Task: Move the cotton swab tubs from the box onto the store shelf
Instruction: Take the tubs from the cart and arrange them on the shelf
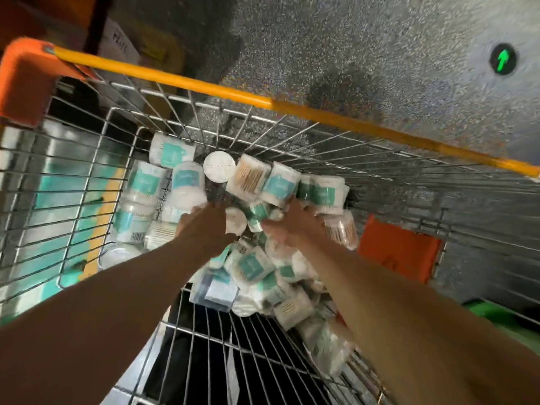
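Left hand [206,226] and right hand [292,226] are buried among clear teal-labelled cotton swab tubs [254,266] in silver wire cart [187,118] — grips too blurred to tell. Best to take one top tub per hand and lift straight up.

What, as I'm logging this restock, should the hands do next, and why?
Probably close each hand on a tub and lift: left hand and right hand both reach into the tubs piled in the wire cart; blur hides any grip.

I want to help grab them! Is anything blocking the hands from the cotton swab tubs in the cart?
Nothing visible is. The left hand and right hand are down inside the wire cart, right at the heaped cotton swab tubs; the cart's top is open. The shelf isn't in view, so that path can't be judged.
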